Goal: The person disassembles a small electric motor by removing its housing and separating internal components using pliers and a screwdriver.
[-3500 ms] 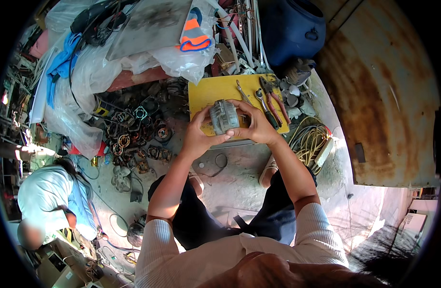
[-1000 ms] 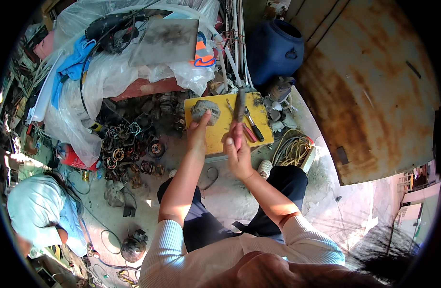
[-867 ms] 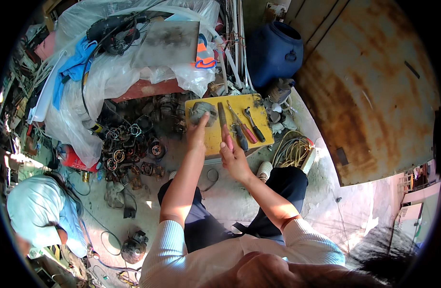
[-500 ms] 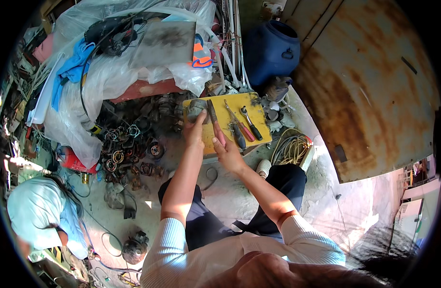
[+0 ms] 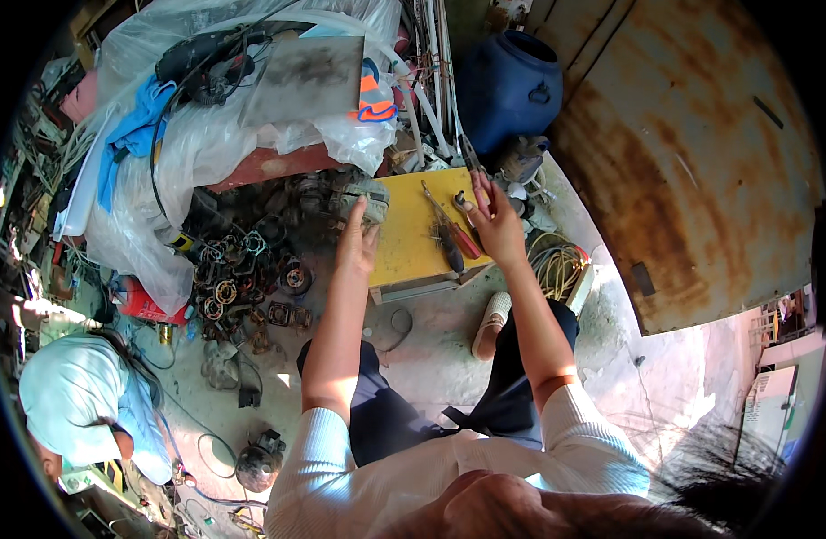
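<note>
My left hand holds a rounded grey-green metal part, like a small motor housing, at the far left corner of a yellow-topped stool. The thumb lies along it, and the fingers are partly hidden. A red-handled tool with a long dark end is gripped in my right hand, over the stool's right side. Its exact kind is unclear. On the yellow top lie a red-handled screwdriver and a dark-handled tool. A ratchet wrench is mostly hidden by my right hand.
Copper-wound motor parts are heaped left of the stool. A plastic-covered bench stands behind, and a blue barrel at the far right. Coiled hose lies right of the stool. Another person crouches at lower left.
My right hand has carried the red-handled tool right and away from the metal part. My left hand and the part have shifted slightly left, and the part has turned.
</note>
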`<state>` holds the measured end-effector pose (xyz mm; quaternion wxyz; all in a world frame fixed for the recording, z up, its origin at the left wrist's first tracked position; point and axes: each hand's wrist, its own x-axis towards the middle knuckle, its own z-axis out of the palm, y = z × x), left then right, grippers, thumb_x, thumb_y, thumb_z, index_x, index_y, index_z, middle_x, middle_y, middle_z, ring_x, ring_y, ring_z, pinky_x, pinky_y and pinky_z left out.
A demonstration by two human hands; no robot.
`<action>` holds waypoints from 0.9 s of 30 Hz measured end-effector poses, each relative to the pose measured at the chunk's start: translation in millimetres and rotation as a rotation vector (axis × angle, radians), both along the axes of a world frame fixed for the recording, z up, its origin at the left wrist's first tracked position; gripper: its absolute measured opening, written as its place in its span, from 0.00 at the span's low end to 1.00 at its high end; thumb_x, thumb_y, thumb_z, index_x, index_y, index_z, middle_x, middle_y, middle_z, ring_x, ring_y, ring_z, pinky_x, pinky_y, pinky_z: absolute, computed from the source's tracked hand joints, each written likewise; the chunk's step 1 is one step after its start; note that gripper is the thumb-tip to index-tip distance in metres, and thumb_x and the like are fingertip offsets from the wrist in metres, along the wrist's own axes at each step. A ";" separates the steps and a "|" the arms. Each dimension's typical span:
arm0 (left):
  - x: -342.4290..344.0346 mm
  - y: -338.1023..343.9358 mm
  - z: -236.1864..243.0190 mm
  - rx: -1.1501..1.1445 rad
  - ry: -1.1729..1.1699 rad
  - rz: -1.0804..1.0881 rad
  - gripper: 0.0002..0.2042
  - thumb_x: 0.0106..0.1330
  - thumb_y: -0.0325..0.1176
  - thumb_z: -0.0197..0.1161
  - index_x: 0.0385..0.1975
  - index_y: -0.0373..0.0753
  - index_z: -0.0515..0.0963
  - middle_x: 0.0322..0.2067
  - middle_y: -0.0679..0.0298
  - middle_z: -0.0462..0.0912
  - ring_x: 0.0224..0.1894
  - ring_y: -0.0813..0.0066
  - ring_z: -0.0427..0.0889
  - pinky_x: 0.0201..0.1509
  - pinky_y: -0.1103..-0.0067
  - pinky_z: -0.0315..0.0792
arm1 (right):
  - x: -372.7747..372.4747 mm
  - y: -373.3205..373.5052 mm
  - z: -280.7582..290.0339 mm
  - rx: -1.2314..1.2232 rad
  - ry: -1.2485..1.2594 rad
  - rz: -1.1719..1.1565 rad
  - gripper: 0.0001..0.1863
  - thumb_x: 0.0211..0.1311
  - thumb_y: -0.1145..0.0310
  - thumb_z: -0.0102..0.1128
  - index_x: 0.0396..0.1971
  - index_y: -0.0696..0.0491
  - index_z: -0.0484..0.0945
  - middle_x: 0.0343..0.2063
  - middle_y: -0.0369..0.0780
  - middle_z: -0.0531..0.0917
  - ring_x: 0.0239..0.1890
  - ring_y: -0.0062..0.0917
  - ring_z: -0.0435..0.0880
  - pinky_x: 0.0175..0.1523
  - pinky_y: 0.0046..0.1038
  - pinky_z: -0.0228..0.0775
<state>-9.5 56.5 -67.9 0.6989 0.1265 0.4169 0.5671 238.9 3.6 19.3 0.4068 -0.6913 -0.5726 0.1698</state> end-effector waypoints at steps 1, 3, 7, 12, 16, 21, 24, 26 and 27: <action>1.2 -0.3 1.4 -0.027 -0.015 -0.023 0.57 0.45 0.58 0.79 0.72 0.38 0.52 0.72 0.60 0.54 0.72 0.62 0.58 0.73 0.68 0.48 | 24.4 11.4 -15.3 -0.054 -0.186 -0.053 0.38 0.55 0.47 0.69 0.60 0.54 0.71 0.46 0.52 0.84 0.48 0.44 0.84 0.49 0.39 0.75; -5.2 3.0 0.6 -0.083 -0.039 -0.056 0.60 0.46 0.58 0.79 0.73 0.38 0.48 0.74 0.60 0.48 0.74 0.61 0.56 0.73 0.69 0.48 | 56.5 30.9 -39.6 -0.142 -0.342 -0.045 0.39 0.53 0.45 0.69 0.61 0.52 0.71 0.45 0.53 0.84 0.47 0.44 0.84 0.49 0.41 0.76; -12.9 0.8 14.8 -0.110 -0.051 -0.078 0.57 0.47 0.60 0.77 0.72 0.38 0.51 0.72 0.61 0.53 0.72 0.63 0.59 0.72 0.69 0.50 | 77.9 44.9 -72.8 -0.206 -0.460 -0.015 0.40 0.52 0.45 0.70 0.62 0.49 0.70 0.45 0.52 0.83 0.48 0.45 0.84 0.49 0.41 0.76; -27.3 0.6 14.1 -0.110 -0.053 -0.120 0.51 0.49 0.62 0.75 0.68 0.39 0.59 0.67 0.64 0.61 0.69 0.65 0.64 0.71 0.68 0.51 | 69.0 47.0 -95.1 -0.022 -0.565 -0.017 0.30 0.54 0.50 0.69 0.57 0.44 0.77 0.47 0.48 0.81 0.48 0.44 0.83 0.50 0.41 0.77; -30.2 -1.6 16.8 -0.120 -0.040 -0.132 0.47 0.50 0.61 0.74 0.65 0.41 0.62 0.63 0.66 0.65 0.67 0.66 0.66 0.71 0.67 0.51 | 61.9 45.8 -87.8 -0.043 -0.575 0.007 0.20 0.60 0.49 0.63 0.51 0.38 0.83 0.43 0.45 0.82 0.45 0.41 0.84 0.50 0.40 0.77; -22.9 -5.9 20.8 -0.073 -0.022 -0.237 0.46 0.50 0.59 0.75 0.66 0.46 0.62 0.62 0.64 0.67 0.68 0.65 0.65 0.72 0.67 0.48 | 60.8 54.6 -76.4 -0.183 -0.602 -0.005 0.23 0.65 0.40 0.52 0.53 0.33 0.83 0.42 0.45 0.83 0.45 0.41 0.85 0.51 0.42 0.76; -17.1 -7.0 21.7 -0.052 0.020 -0.269 0.42 0.51 0.58 0.75 0.64 0.47 0.65 0.60 0.64 0.70 0.67 0.63 0.66 0.72 0.66 0.50 | 67.0 65.0 -66.9 -0.308 -0.641 0.033 0.26 0.65 0.36 0.49 0.53 0.33 0.82 0.44 0.45 0.84 0.47 0.41 0.85 0.52 0.43 0.75; -15.1 -6.9 20.6 -0.046 0.044 -0.284 0.40 0.52 0.56 0.75 0.63 0.47 0.66 0.58 0.64 0.71 0.65 0.63 0.67 0.71 0.66 0.53 | 66.5 69.6 -60.8 -0.367 -0.623 0.043 0.28 0.64 0.34 0.47 0.54 0.33 0.82 0.46 0.46 0.84 0.48 0.42 0.84 0.53 0.44 0.75; -14.6 -6.1 18.2 -0.042 0.049 -0.296 0.40 0.52 0.55 0.75 0.63 0.47 0.66 0.58 0.64 0.71 0.65 0.63 0.67 0.71 0.66 0.54 | 65.1 71.2 -58.0 -0.384 -0.602 0.037 0.29 0.64 0.33 0.47 0.54 0.33 0.82 0.47 0.46 0.84 0.49 0.42 0.84 0.53 0.44 0.75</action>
